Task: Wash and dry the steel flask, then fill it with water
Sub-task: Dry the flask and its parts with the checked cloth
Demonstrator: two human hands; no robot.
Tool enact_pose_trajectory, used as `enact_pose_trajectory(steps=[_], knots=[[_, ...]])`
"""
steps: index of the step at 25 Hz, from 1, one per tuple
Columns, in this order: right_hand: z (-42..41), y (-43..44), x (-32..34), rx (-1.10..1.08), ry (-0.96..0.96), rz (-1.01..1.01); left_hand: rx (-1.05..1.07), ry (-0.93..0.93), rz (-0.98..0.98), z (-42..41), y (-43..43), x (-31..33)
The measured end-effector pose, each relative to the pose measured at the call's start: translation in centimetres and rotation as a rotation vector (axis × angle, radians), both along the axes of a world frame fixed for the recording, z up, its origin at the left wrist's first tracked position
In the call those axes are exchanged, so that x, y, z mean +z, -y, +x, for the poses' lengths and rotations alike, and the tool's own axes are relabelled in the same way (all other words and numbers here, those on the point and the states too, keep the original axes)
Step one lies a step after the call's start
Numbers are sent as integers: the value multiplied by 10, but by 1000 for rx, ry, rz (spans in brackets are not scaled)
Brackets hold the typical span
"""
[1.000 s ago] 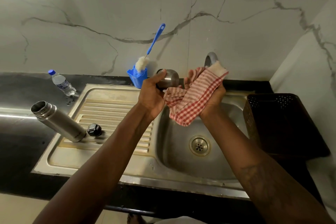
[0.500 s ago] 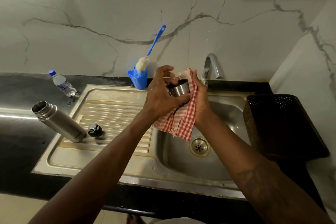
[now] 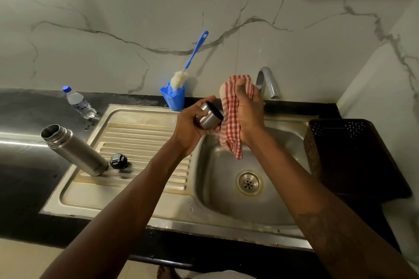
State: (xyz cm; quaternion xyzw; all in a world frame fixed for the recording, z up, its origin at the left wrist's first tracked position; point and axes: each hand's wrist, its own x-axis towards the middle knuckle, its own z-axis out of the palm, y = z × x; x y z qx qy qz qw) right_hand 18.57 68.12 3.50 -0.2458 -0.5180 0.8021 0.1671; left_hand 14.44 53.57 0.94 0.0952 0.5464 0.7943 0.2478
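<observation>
So the steel flask [image 3: 73,149] is over on the left, base on the ribbed drainboard [image 3: 145,133] near its left edge. It has no cap and its open mouth points up and to the left. It looks like it's standing, but the wide lens makes it lean, so I can't swear to that. Its black stopper [image 3: 118,161] sits just beside the base, on the ribs.

The action is over the sink basin [image 3: 215,190]. The left hand [image 3: 192,127] has its fingers and thumb curled round the flask's steel cup lid [image 3: 208,116], with the dark open end tipped up and to the right. The right hand [image 3: 249,108] is bunched tight round a red-and-white checked cloth [image 3: 232,124], which is right up against the lid. The loose end of the cloth hangs down toward the basin. The drain [image 3: 249,182] is below them.

Behind the right hand is the curved tap [image 3: 267,82]. A blue holder [image 3: 173,98] at the back edge has a blue-handled bottle brush [image 3: 196,52] in it, leaning on the marble wall [image 3: 113,7]. A small plastic water bottle [image 3: 79,103] with a blue cap stands on the black countertop [image 3: 20,165] at the back left. A dark perforated basket [image 3: 353,156] sits right of the sink.
</observation>
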Motion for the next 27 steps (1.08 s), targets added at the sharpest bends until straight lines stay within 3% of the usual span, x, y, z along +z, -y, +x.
enact_pose_trajectory(steps=[3, 7, 9, 13, 16, 17, 19, 23, 25, 26, 27], knots=[[7, 5, 0, -75, -12, 401, 86, 32, 0, 4, -10, -3], [22, 14, -17, 258, -211, 697, 362, -56, -214, -11, -18, -1], [27, 7, -36, 350, -256, 949, 413, -83, -319, -19, -14, 7], [32, -8, -62, 611, -146, 1271, 92, -198, -657, -28, -7, 25], [33, -10, -50, 612, -16, 1618, 8, -279, -825, -32, -9, 26], [33, -3, -39, 580, 9, 1613, 50, -289, -779, -32, -11, 25], [29, 13, -14, 512, 52, 1408, 151, -326, -621, -32, -16, 22], [14, 9, 28, 653, 335, 692, 218, -580, -303, -29, -20, -7], [23, -1, 46, 580, 361, 93, 272, -834, -296, -25, -15, -14], [28, -6, 46, 505, 321, -66, 296, -948, -305, -23, -14, -12], [31, -11, 41, 442, 282, -96, 291, -998, -325, -24, -13, -6]])
